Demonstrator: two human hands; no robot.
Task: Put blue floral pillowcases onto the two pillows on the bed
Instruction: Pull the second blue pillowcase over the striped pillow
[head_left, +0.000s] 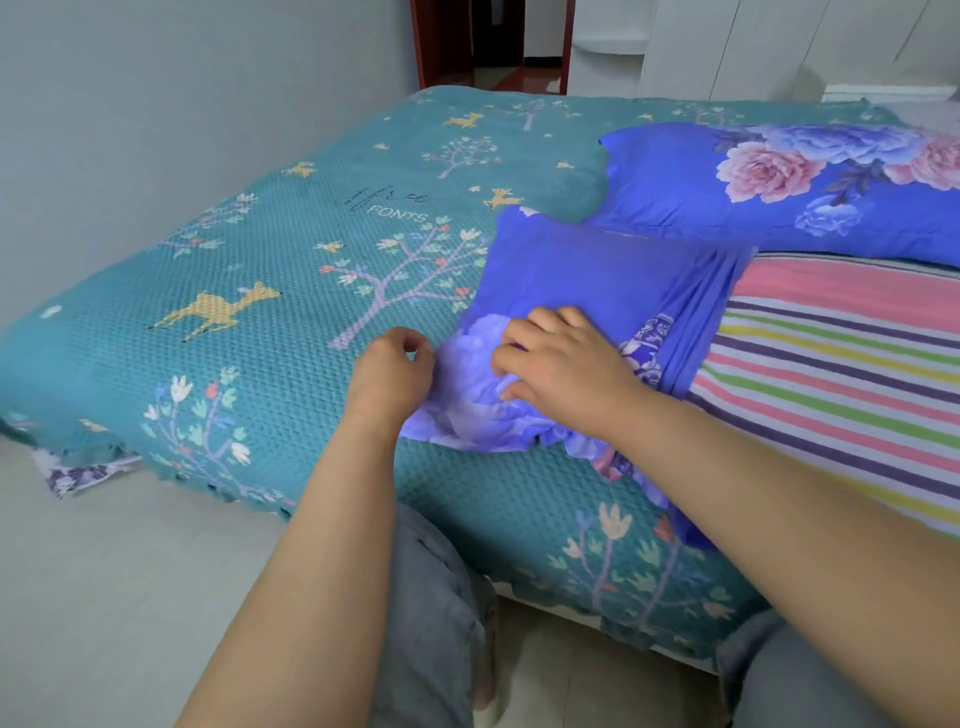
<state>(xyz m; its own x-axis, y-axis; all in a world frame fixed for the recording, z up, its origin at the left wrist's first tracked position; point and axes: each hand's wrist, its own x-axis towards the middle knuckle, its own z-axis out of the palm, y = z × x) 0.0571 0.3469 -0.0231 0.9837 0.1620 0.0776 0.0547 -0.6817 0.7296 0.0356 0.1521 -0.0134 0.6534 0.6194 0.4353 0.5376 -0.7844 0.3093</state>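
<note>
Blue floral cotton-looking fabric is what it's all about in the head view, which is the only view we get: the second pillowcase (587, 291) is only partway onto the striped pillow (841, 364), bunched into pleats where it meets the pink, green and purple stripes, at the near right of the bed (260, 270). Behind it, touching its far edge, sits the other pillow (779, 192), already fully in its blue floral cover, so I'd say we're past halfway. Left hand (392, 371) has a curled grip, apparently pinching the near corner of the case, though I can't quite see the cloth between the fingers. Right hand (561, 358) lies on top with fingers bent, bunching a handful of the printed flower part. Handling-wise this stuff looks thin, light and floppy, wrinkles instantly and won't hold a shape, while the pillow inside is soft and squashy, so nothing fragile here. Best place to grab is probably the open hem at both sides near the pleats, pulling it along over the stripes.
</note>
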